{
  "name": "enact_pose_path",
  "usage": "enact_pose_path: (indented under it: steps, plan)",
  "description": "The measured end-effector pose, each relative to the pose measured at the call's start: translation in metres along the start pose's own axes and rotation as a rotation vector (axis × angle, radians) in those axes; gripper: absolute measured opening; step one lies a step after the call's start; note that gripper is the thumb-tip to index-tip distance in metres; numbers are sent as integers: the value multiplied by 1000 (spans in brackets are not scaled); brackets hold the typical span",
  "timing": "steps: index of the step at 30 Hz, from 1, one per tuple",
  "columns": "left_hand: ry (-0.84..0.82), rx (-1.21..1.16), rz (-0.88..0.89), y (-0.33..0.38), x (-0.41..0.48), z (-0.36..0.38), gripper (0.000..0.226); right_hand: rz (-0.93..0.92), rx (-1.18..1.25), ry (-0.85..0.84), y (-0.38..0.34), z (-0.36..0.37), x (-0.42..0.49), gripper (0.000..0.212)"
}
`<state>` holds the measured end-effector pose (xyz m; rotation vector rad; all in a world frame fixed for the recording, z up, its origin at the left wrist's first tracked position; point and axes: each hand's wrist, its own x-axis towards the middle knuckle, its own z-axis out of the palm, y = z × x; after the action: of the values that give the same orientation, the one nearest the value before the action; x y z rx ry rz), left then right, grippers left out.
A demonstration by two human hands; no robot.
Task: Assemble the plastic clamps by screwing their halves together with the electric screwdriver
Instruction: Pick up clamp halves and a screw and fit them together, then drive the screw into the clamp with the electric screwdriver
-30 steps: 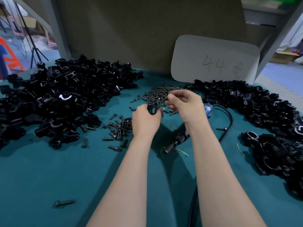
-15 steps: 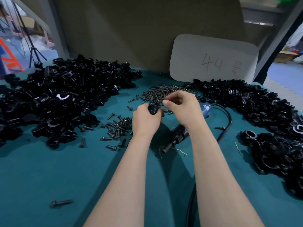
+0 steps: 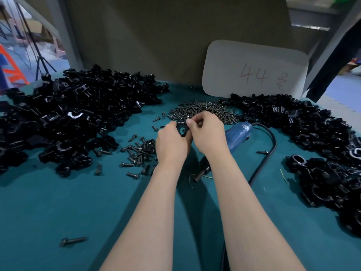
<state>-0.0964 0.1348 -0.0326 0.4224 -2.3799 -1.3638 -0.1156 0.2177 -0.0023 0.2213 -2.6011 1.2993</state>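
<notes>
Left grip is curled round a clamp, held above the counter. Right grip pinches the clamp's top edge. The screwdriver lies just right of it.

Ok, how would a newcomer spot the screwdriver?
Start at the white card marked 44 at the back. Below it, past the screw pile, the screwdriver lies beside the right hand. It is the only blue, corded thing.

Curled left hand beside right hand
</notes>
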Motion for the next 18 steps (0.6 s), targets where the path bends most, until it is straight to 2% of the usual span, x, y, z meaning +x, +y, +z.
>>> enact_pose_path:
  steps: [3,8,13,15,18]
  plan:
    - [24,-7,-14,-2,0,-1,26,24,10,-69,-3,0,-1,9]
    - [35,12,14,0,0,2,37,-19,-121,-33,-4,0,-3,18]
    - [57,64,36,-1,1,3,38,-70,-190,6,-1,3,-6,22]
    - [54,25,24,-2,1,2,30,-68,-187,14,1,2,-6,27]
    - [44,-162,-50,-3,3,1,18,65,-240,172,12,-11,-1,45]
